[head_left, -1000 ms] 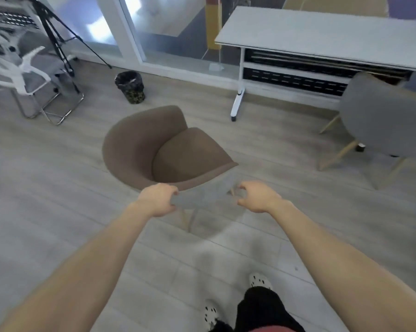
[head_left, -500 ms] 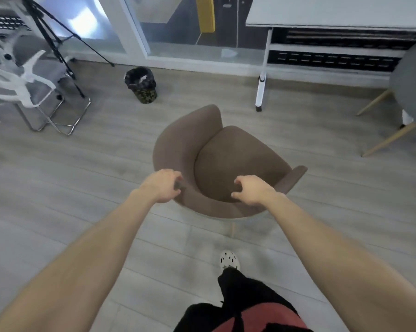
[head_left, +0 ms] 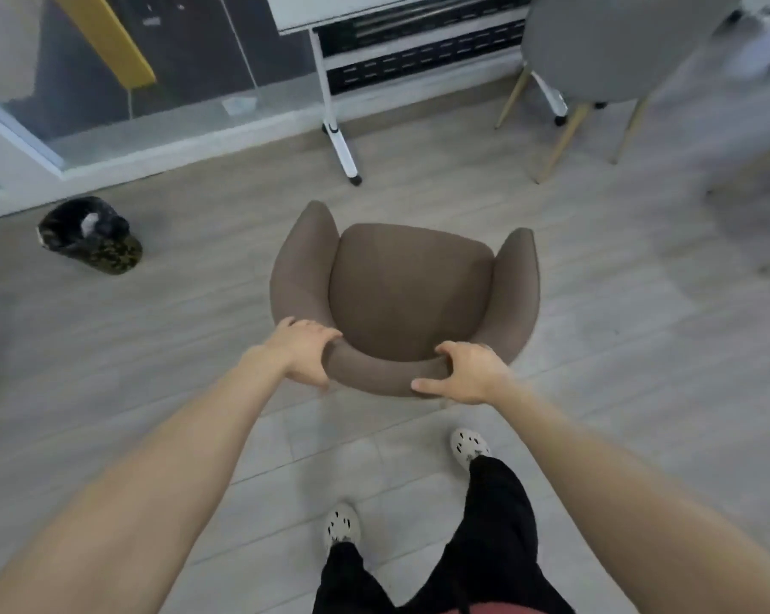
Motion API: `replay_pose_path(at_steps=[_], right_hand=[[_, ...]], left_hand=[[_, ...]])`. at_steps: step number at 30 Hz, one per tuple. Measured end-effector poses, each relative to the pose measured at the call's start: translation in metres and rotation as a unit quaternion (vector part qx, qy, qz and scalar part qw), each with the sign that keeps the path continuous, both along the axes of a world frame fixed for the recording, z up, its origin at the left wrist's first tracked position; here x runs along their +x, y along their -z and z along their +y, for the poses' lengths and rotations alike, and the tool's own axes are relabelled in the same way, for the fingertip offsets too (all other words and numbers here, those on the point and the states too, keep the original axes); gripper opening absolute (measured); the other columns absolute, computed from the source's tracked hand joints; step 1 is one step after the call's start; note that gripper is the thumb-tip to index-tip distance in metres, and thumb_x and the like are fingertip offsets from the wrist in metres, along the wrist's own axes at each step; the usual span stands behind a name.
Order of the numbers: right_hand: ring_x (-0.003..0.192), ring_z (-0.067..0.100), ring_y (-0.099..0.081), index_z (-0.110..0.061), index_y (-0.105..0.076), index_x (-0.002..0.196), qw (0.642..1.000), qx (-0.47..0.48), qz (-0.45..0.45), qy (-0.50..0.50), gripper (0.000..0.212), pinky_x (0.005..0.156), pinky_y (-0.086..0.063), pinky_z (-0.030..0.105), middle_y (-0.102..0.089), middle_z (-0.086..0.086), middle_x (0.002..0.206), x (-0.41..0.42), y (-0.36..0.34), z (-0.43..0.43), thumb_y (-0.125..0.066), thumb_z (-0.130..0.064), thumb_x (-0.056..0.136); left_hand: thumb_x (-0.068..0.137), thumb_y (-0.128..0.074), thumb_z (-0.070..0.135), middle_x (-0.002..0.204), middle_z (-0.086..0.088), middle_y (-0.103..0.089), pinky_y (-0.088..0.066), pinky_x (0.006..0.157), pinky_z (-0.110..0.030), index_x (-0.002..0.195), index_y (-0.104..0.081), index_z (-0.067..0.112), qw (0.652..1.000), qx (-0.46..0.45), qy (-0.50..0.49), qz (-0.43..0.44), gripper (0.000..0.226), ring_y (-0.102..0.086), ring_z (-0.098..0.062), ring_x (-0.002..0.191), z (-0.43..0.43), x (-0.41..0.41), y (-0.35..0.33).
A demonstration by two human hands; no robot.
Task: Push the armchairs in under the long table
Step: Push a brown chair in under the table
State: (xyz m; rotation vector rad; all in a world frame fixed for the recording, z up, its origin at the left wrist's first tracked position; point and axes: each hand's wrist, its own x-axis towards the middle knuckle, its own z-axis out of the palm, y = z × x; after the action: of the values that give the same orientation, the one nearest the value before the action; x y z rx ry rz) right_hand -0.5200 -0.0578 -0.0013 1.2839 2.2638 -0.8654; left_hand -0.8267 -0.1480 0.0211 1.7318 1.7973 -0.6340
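A brown armchair [head_left: 407, 288] stands on the wood floor in the middle of the view, its open front facing the long white table [head_left: 343, 6] at the top. My left hand [head_left: 303, 347] grips the left part of the chair's curved backrest. On the right part of the same backrest my right hand [head_left: 467, 372] holds on with the fingers over the top edge. A grey armchair [head_left: 613, 42] on wooden legs sits at the top right, close to the table. The table's white leg [head_left: 338, 139] on a castor is just ahead of the brown chair.
A dark camouflage-patterned bin [head_left: 90, 237] lies to the left on the floor. A glass wall with a white frame [head_left: 121, 139] runs behind it. My feet in white shoes [head_left: 469, 445] are right behind the chair. Bare floor lies between the chair and the table.
The brown armchair has turned so that its front now faces the table, and it has come to the middle of the view. Both hands have stayed on its backrest.
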Motion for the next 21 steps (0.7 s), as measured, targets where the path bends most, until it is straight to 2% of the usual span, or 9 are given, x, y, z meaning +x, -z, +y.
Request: replay_pose_path(at_steps=[2, 4, 7, 9, 11, 14, 17, 21], right_hand=[[0.156, 0.031, -0.035, -0.019, -0.046, 0.157, 0.997, 0.054, -0.037, -0.028, 0.132, 0.132, -0.011, 0.055, -0.050, 0.006, 0.157, -0.001, 0.014, -0.039, -0.049, -0.108, 0.060], [0.161, 0.035, -0.021, -0.016, -0.037, 0.161, 0.992, 0.107, -0.066, -0.034, 0.140, 0.132, -0.001, 0.061, -0.041, 0.010, 0.163, -0.006, 0.023, -0.061, -0.047, -0.107, 0.055], [0.160, 0.035, -0.027, -0.014, -0.040, 0.160, 0.986, 0.156, -0.065, -0.013, 0.141, 0.133, -0.003, 0.058, -0.049, 0.013, 0.157, -0.018, 0.035, -0.063, -0.045, -0.104, 0.051], [0.154, 0.034, -0.039, -0.015, -0.047, 0.157, 0.983, 0.174, -0.062, -0.016, 0.137, 0.134, -0.008, 0.054, -0.058, 0.012, 0.148, -0.027, 0.043, -0.059, -0.052, -0.102, 0.051], [0.138, 0.031, -0.054, -0.020, -0.061, 0.140, 0.979, 0.195, -0.053, -0.008, 0.115, 0.131, -0.017, 0.050, -0.066, 0.006, 0.131, -0.031, 0.052, -0.056, -0.072, -0.093, 0.053], [0.123, 0.028, -0.060, -0.025, -0.067, 0.124, 0.974, 0.222, -0.043, 0.001, 0.095, 0.125, -0.026, 0.047, -0.069, 0.000, 0.117, -0.033, 0.058, -0.051, -0.081, -0.087, 0.053], [0.118, 0.029, -0.062, -0.025, -0.068, 0.122, 0.972, 0.231, -0.037, -0.005, 0.095, 0.122, -0.032, 0.048, -0.069, 0.000, 0.114, -0.032, 0.057, -0.038, -0.081, -0.087, 0.051], [0.120, 0.028, -0.061, -0.027, -0.066, 0.126, 0.976, 0.209, -0.053, -0.025, 0.099, 0.122, -0.030, 0.048, -0.067, -0.002, 0.117, -0.035, 0.051, 0.005, -0.077, -0.091, 0.052]], left_hand=[[0.058, -0.084, 0.072, 0.169, 0.002, -0.038, -0.017, 0.131, -0.053, 0.164, -0.034, 0.034, 0.998, 0.003, 0.055, 0.010, 0.123, -0.030, -0.025, 0.159, -0.013, -0.011, 0.016], [0.058, -0.087, 0.073, 0.169, 0.001, -0.038, -0.013, 0.132, -0.055, 0.163, -0.033, 0.033, 0.995, 0.047, 0.090, 0.004, 0.124, -0.029, -0.025, 0.159, -0.021, -0.020, 0.034], [0.060, -0.086, 0.073, 0.160, 0.002, -0.049, -0.012, 0.132, -0.054, 0.160, -0.038, 0.033, 0.985, 0.111, 0.133, -0.007, 0.118, -0.036, -0.025, 0.155, -0.017, -0.029, 0.051], [0.060, -0.084, 0.076, 0.155, 0.004, -0.054, -0.013, 0.132, -0.054, 0.157, -0.043, 0.034, 0.981, 0.122, 0.147, -0.012, 0.114, -0.042, -0.024, 0.151, -0.010, -0.034, 0.060], [0.059, -0.079, 0.081, 0.147, 0.007, -0.062, -0.017, 0.130, -0.053, 0.149, -0.051, 0.039, 0.980, 0.134, 0.148, -0.022, 0.104, -0.051, -0.022, 0.143, -0.002, -0.036, 0.070], [0.057, -0.067, 0.090, 0.136, 0.013, -0.068, -0.024, 0.126, -0.049, 0.138, -0.058, 0.045, 0.976, 0.149, 0.160, -0.022, 0.093, -0.060, -0.018, 0.132, 0.006, -0.038, 0.080], [0.056, -0.065, 0.091, 0.134, 0.015, -0.070, -0.027, 0.123, -0.046, 0.136, -0.059, 0.046, 0.975, 0.159, 0.155, -0.028, 0.092, -0.061, -0.016, 0.130, 0.014, -0.039, 0.084], [0.054, -0.064, 0.092, 0.131, 0.015, -0.070, -0.030, 0.120, -0.046, 0.136, -0.059, 0.047, 0.979, 0.155, 0.127, -0.031, 0.094, -0.061, -0.017, 0.128, 0.044, -0.036, 0.084]])
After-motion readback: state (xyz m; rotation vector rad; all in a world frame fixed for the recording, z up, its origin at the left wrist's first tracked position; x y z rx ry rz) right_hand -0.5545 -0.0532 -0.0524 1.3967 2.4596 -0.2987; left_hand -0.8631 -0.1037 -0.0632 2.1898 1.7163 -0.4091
